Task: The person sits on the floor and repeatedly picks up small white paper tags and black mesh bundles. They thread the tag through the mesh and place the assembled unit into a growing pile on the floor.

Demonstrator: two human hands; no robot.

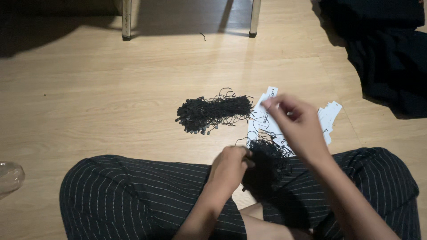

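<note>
I sit cross-legged on a wooden floor in dark striped trousers. My left hand (229, 171) is closed on a tangled bunch of black string fasteners (267, 162) resting near my lap. My right hand (296, 126) is raised above it, fingertips pinched on what looks like a thin string beside the white paper tags (329, 116) spread on the floor. A second, tidier bundle of black string fasteners (213, 113) lies on the floor further out, left of the tags.
Two pale furniture legs (126, 20) stand at the far edge. Dark cloth (391, 58) is heaped at the upper right. A clear plastic item (9, 178) sits at the left edge.
</note>
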